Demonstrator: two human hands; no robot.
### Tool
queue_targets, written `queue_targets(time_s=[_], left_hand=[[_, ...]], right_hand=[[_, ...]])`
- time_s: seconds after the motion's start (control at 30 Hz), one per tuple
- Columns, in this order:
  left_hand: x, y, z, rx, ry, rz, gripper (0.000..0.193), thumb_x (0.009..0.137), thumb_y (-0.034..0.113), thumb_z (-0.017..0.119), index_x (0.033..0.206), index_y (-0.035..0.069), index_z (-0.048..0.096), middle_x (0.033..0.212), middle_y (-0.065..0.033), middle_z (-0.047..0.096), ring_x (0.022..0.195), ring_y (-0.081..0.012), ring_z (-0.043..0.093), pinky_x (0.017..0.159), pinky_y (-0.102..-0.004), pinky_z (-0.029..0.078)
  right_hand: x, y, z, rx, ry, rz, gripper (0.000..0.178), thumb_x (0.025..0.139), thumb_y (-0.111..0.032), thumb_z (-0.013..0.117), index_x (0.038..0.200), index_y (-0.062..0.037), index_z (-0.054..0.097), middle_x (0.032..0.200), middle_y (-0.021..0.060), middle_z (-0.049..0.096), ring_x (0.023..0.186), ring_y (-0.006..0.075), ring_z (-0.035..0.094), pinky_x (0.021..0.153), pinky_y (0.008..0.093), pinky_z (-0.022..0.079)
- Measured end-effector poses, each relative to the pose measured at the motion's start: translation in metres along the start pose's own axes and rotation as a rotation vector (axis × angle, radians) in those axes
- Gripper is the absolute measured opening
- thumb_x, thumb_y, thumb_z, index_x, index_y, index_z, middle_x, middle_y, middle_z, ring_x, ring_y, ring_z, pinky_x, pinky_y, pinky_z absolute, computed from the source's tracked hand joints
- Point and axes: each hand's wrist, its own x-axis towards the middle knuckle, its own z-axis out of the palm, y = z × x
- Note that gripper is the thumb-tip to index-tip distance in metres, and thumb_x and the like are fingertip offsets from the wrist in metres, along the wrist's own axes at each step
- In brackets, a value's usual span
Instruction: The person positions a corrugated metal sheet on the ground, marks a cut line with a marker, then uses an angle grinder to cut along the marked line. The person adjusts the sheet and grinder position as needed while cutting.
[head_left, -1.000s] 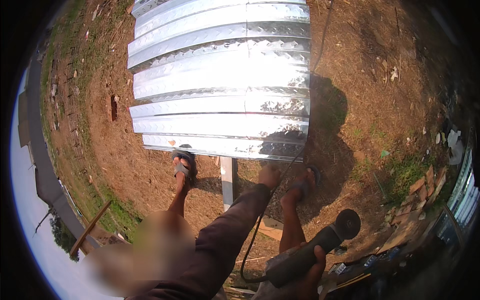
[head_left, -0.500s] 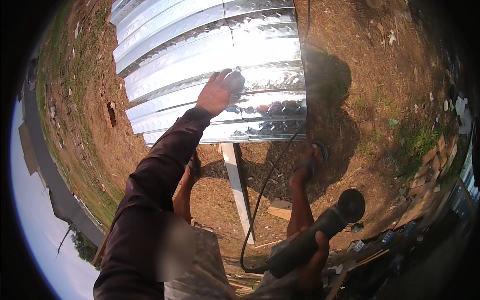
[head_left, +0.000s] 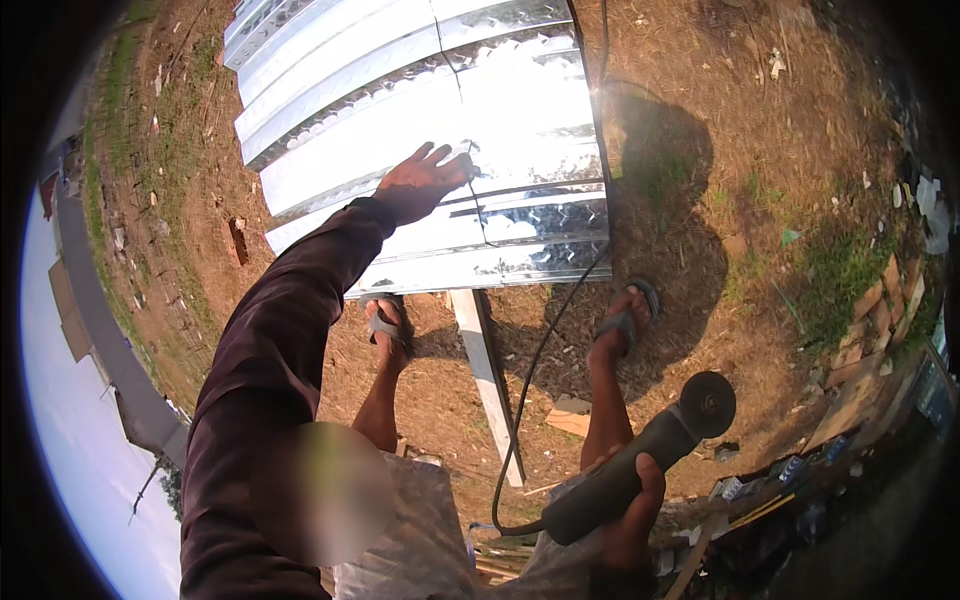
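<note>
A shiny corrugated metal sheet (head_left: 400, 120) lies in front of me, with a dark line running across its ribs. My left hand (head_left: 425, 185) is spread over the sheet with fingers apart, close to that line; whether it touches the metal I cannot tell. Low on the right, my right hand (head_left: 640, 500) is wrapped round the body of a black angle grinder (head_left: 620, 470). The grinder's round disc end points up and to the right, away from the sheet. A black power cord (head_left: 530, 390) runs from its rear up to the sheet's near right corner.
A wooden plank (head_left: 485, 385) slopes from under the sheet toward me, between my sandalled feet. A wood offcut (head_left: 568, 415) lies on the dry, straw-covered ground. Broken boards (head_left: 850, 370) and scattered debris lie at the right. My shadow (head_left: 665, 170) falls right of the sheet.
My left hand has shifted slightly left over the sheet, and its fingers show more plainly spread. The grinder stays in my right hand, nearly where it was. The view has shifted a little.
</note>
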Motion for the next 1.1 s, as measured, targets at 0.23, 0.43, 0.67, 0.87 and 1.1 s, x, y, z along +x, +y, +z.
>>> queue_targets(time_s=[0.23,0.43,0.67,0.87,1.1], left_hand=[[-0.064,0.033,0.033,-0.309,0.344,-0.400,0.044,0.087,0.003,0.044,0.130,0.004,0.046,0.140,-0.0166,0.040,0.135,-0.0365,0.034,0.112,-0.0465,0.030],[-0.239,0.028,0.173,-0.735,0.212,-1.198,0.051,0.077,0.010,0.066,0.125,-0.001,0.050,0.133,-0.0215,0.047,0.126,-0.0374,0.044,0.105,-0.0435,0.038],[-0.348,-0.113,0.349,-0.754,0.321,-1.716,0.052,0.085,0.033,0.055,0.121,-0.005,0.058,0.112,-0.0286,0.063,0.108,-0.0420,0.060,0.095,-0.0440,0.046],[-0.357,-0.141,0.415,-1.318,0.501,-1.604,0.035,0.085,0.032,0.060,0.104,0.005,0.072,0.103,-0.0204,0.069,0.097,-0.0316,0.065,0.086,-0.0369,0.049],[-0.356,-0.116,0.363,-1.376,0.602,-1.647,0.029,0.079,0.029,0.070,0.099,0.009,0.075,0.096,-0.0122,0.073,0.089,-0.0249,0.068,0.082,-0.0324,0.051]], right_hand=[[0.000,0.004,0.002,0.048,0.045,0.081,0.043,0.086,-0.045,0.061,0.102,-0.0057,0.055,0.085,0.0076,0.059,0.079,0.0205,0.058,0.074,0.0351,0.049],[0.005,0.017,0.010,-0.068,0.178,0.060,0.045,0.086,-0.048,0.062,0.102,-0.0065,0.057,0.086,0.0065,0.060,0.081,0.0174,0.059,0.075,0.0310,0.050],[0.023,0.030,-0.014,0.062,-0.245,0.172,0.049,0.095,-0.042,0.054,0.126,-0.0030,0.055,0.123,0.0081,0.056,0.111,0.0187,0.049,0.102,0.0331,0.040],[0.005,0.065,0.017,-0.424,0.217,-0.172,0.040,0.094,-0.041,0.055,0.114,-0.0073,0.061,0.105,0.0061,0.062,0.094,0.0184,0.058,0.083,0.0338,0.050],[0.010,0.089,0.056,-0.310,0.228,-0.030,0.041,0.086,-0.046,0.065,0.095,-0.0071,0.059,0.078,0.0075,0.063,0.067,0.0196,0.064,0.063,0.0320,0.055]])
